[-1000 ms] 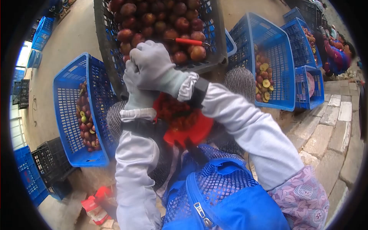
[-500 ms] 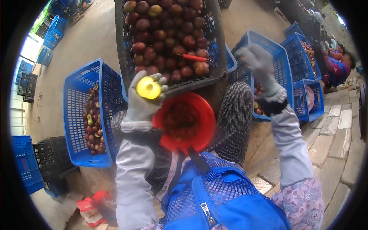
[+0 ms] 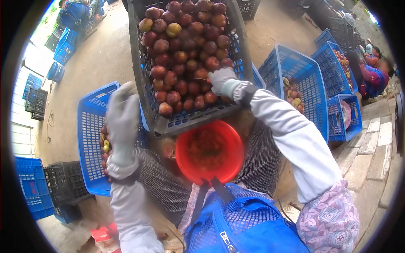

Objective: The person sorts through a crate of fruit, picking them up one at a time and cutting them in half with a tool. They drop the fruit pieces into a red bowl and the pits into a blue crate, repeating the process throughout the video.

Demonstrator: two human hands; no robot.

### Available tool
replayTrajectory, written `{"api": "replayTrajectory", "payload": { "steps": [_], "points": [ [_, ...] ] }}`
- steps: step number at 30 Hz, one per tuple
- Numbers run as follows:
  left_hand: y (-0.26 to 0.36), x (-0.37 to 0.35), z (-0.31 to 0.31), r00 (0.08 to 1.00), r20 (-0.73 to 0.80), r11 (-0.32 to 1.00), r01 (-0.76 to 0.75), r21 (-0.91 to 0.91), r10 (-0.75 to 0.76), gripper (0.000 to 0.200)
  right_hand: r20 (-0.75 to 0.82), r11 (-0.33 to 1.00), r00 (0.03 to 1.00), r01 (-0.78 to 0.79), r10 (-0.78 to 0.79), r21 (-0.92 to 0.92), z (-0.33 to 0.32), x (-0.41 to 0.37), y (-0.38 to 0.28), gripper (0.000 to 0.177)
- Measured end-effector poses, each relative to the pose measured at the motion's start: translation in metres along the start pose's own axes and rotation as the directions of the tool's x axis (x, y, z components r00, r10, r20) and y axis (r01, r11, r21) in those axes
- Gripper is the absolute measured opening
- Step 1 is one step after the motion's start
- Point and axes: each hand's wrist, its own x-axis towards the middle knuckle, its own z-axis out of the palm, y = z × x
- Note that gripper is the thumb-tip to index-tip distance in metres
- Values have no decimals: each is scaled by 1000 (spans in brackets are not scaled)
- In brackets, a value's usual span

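Observation:
My right hand point(image 3: 223, 81), in a pale glove, is closed at the near right part of a black crate point(image 3: 192, 119) heaped with dark red plums point(image 3: 192, 65). A bit of red and thin metal of the red-handled tool point(image 3: 207, 80) shows at its fingertips; the rest is covered by the hand. My left hand point(image 3: 123, 122), gloved and smeared by motion, is over the near side of the left blue crate point(image 3: 90, 139). Halved and whole plums point(image 3: 104, 145) lie in that crate. Whether the left fingers hold anything is hidden. Between my knees stands a red bucket point(image 3: 236, 149) with reddish-brown bits inside.
At the right, another blue crate point(image 3: 314, 97) holds cut plums point(image 3: 294, 95). Further right are more blue crates point(image 3: 331, 69) and a seated person point(image 3: 375, 76). Black crates point(image 3: 63, 181) stand at the left. Another person point(image 3: 78, 14) is at the far left back.
My left hand has swung left from the black crate, and the yellow plum half is no longer visible in it. My right hand has come from the right blue crate onto the red-handled tool.

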Motion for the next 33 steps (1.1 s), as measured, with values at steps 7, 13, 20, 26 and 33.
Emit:
{"api": "replayTrajectory", "payload": {
  "steps": [7, 13, 20, 26, 33],
  "points": [
    [-55, 119, 108, 907, 244, 450, -68, 891, -344, 57, 202, 989, 979, -61, 33, 135, -37, 0, 13, 29],
    [-80, 134, 140, 915, 185, 101, -158, 982, -359, 58, -5, 41, 982, -3, 187, 999, -83, -93, 66, 31],
    [-73, 135, 141, 902, 212, -17, -235, 972, -375, 55, 27, -454, 975, 78, 220, 887, -77, -186, 68, 25],
    [-39, 92, 109, 642, 633, 739, 655, -158, -433, 47, 48, -407, 969, 56, 240, 912, -71, -214, 55, 27],
    [16, -44, 111, 674, 738, 39, 739, -673, -30, 63, -78, -175, 978, 112, 192, 978, -81, -216, -15, 25]
  ]
}}
